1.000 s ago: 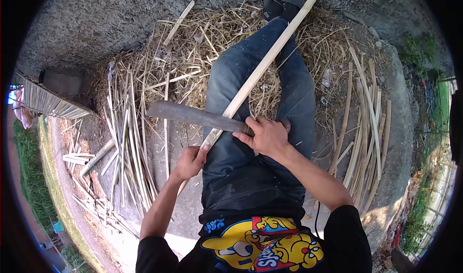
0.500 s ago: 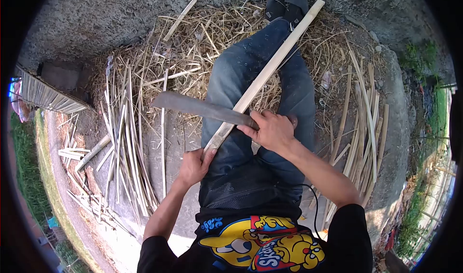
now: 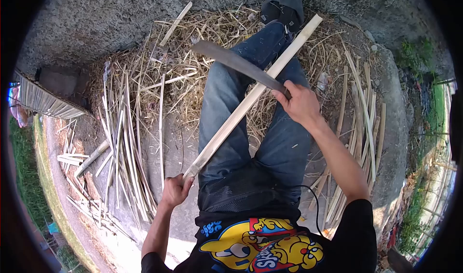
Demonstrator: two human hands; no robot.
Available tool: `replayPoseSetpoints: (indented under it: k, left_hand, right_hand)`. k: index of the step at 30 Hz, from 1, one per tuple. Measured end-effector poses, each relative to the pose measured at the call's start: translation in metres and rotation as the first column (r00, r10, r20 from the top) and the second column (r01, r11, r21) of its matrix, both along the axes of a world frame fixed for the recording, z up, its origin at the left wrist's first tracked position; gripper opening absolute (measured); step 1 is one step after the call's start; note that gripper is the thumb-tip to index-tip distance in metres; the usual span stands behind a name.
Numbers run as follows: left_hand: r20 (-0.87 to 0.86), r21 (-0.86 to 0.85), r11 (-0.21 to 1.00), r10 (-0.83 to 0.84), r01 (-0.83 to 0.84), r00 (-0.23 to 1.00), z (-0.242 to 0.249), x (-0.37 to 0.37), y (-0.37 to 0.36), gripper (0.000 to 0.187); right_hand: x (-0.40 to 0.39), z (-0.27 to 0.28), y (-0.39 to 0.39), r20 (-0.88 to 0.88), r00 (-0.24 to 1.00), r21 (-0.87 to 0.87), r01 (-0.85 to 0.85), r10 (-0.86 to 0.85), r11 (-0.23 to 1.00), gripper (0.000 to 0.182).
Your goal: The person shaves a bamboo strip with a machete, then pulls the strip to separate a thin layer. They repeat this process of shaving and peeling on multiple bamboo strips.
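Observation:
A long pale bamboo strip (image 3: 236, 115) slants across my jeans-covered legs, its far end near the shoe. My left hand (image 3: 177, 191) is closed around the near end, thumb on top. My right hand (image 3: 302, 104) grips a machete (image 3: 234, 63), its handle mostly hidden in the fingers. The wide dark blade points to the upper left and crosses the strip beyond its middle, resting on it or just above it.
Cut bamboo strips (image 3: 126, 152) lie in a bundle at left, and another bundle (image 3: 359, 123) lies at right. Straw-like shavings (image 3: 193, 80) cover the ground between my legs and the rough wall (image 3: 130, 17). A dark cable (image 3: 316, 196) curves beside my right hip.
My right hand and the machete have moved away from me along the strip. My left hand and the strip's near end have come closer to me and slightly left.

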State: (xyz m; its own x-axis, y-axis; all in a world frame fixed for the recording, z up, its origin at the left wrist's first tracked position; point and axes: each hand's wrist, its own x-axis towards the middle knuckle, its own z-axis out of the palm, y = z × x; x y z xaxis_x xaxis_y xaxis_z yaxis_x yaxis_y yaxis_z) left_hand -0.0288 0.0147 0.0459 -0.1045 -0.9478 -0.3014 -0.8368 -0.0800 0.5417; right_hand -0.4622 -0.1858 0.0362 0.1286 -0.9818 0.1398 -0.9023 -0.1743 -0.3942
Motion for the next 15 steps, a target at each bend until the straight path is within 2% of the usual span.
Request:
replayPoseSetpoints:
  k: [1, 3, 5, 6, 7, 10, 11, 12, 13, 14, 15]
  left_hand:
    - [0.031, 0.014, 1.000, -0.010, 0.009, 0.999, -0.001, 0.007, -0.003, 0.049]
    - [0.071, 0.041, 0.999, -0.006, 0.003, 0.997, 0.006, 0.021, -0.004, 0.051]
    - [0.085, 0.036, 0.994, -0.105, 0.102, 0.991, 0.010, 0.053, 0.008, 0.055]
    - [0.125, 0.063, 0.996, -0.072, 0.064, 0.990, 0.002, 0.076, 0.021, 0.058]
    - [0.220, 0.070, 0.996, -0.060, 0.046, 0.974, 0.002, 0.092, 0.033, 0.059]
    - [0.252, 0.011, 0.998, -0.059, 0.058, 0.966, -0.018, 0.147, 0.068, 0.056]
    - [0.302, -0.078, 0.995, -0.036, 0.062, 0.953, -0.026, 0.162, 0.079, 0.053]
    - [0.349, -0.164, 0.984, -0.005, 0.066, 0.937, -0.036, 0.171, 0.086, 0.050]
    - [0.350, -0.160, 0.985, -0.001, 0.060, 0.937, -0.046, 0.175, 0.091, 0.050]
    - [0.301, -0.187, 0.982, 0.094, -0.038, 0.949, -0.058, 0.177, 0.098, 0.048]
    - [0.250, -0.206, 0.969, 0.184, -0.133, 0.951, -0.071, 0.178, 0.104, 0.046]
  right_hand:
    - [0.006, 0.001, 0.010, -0.059, 0.996, -0.067, -0.075, 0.071, 0.995, 0.048]
    - [-0.003, 0.001, 0.010, -0.087, 0.991, -0.053, -0.108, 0.104, 0.993, 0.048]
    - [-0.032, -0.002, -0.006, -0.019, 0.996, -0.080, 0.080, -0.082, 0.994, 0.050]
    - [-0.056, -0.004, -0.018, 0.007, 0.970, -0.029, 0.243, -0.243, 0.970, 0.052]
    - [-0.087, -0.006, -0.033, 0.023, 0.917, 0.025, 0.397, -0.397, 0.918, 0.054]
    - [-0.205, -0.060, -0.050, 0.100, 0.717, 0.053, 0.689, -0.690, 0.723, 0.067]
    - [-0.231, -0.073, -0.039, 0.219, 0.592, 0.162, 0.762, -0.776, 0.627, 0.067]
    - [-0.249, -0.087, -0.023, 0.315, 0.443, 0.284, 0.800, -0.839, 0.529, 0.068]
    - [-0.259, -0.107, -0.001, 0.413, 0.393, 0.263, 0.812, -0.821, 0.521, 0.057]
    - [-0.266, -0.130, 0.027, 0.502, 0.341, 0.244, 0.826, -0.795, 0.509, 0.048]
    - [-0.257, -0.140, 0.057, 0.475, 0.324, 0.266, 0.833, -0.818, 0.484, 0.043]
